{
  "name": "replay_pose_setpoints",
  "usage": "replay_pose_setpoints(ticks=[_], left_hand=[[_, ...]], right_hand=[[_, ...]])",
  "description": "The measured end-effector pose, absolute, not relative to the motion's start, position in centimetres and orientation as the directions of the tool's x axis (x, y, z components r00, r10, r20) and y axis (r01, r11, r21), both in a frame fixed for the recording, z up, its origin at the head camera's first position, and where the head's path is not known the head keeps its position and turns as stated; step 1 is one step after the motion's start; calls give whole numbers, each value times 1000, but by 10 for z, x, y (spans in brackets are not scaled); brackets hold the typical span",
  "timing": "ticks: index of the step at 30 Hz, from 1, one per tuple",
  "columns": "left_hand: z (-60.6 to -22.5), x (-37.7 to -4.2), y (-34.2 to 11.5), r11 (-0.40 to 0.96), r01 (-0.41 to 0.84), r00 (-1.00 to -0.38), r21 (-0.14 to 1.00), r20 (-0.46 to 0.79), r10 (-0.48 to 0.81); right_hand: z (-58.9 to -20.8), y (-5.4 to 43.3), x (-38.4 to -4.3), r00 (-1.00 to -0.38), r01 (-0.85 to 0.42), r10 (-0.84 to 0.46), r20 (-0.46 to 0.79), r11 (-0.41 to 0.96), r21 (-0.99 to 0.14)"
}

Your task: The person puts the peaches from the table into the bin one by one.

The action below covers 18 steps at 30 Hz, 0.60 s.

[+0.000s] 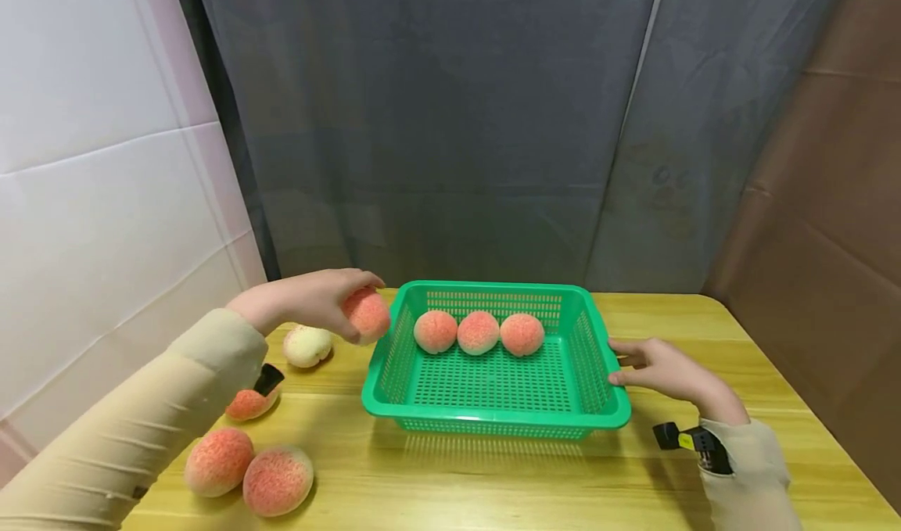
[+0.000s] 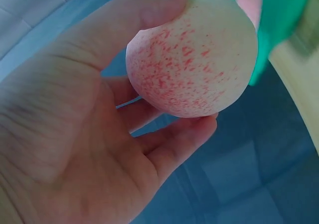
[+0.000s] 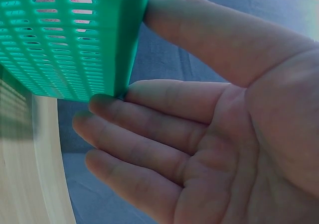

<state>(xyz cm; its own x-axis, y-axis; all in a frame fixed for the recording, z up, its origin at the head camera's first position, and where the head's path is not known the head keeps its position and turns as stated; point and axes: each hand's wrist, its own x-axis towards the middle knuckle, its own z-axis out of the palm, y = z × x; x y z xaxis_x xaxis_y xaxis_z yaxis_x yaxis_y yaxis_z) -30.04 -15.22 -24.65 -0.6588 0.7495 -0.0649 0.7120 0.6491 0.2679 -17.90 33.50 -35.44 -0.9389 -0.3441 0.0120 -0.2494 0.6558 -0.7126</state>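
In the head view my left hand (image 1: pixel 317 300) holds a pink peach (image 1: pixel 367 316) just off the left rim of a green plastic basket (image 1: pixel 496 417). The left wrist view shows thumb and fingers around this peach (image 2: pixel 194 59), its pale, red-speckled side facing the camera. Inside the basket, three peaches sit in a row, among them a middle peach (image 1: pixel 479 333). At the basket's right rim rests my right hand (image 1: pixel 665 371). Its fingers (image 3: pixel 149 119) are nearly straight in the right wrist view, with the thumb against the rim.
Left of the basket on the wooden table (image 1: pixel 450 492) lie a pale peach (image 1: pixel 307 346), a partly hidden peach (image 1: pixel 249 404) under the left forearm, and two peaches near the front, a redder peach (image 1: pixel 278 481) and an orange-pink peach (image 1: pixel 220 461). A grey curtain (image 1: pixel 436 124) hangs behind.
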Motion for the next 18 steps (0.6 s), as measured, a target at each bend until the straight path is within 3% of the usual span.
replay_pose_setpoints(ticks=[18], left_hand=[[-254,-318,-53,555,784,-527,279,-174,832]], right_hand=[[-356,326,-177,-946,-227,-324,7,647,-728]])
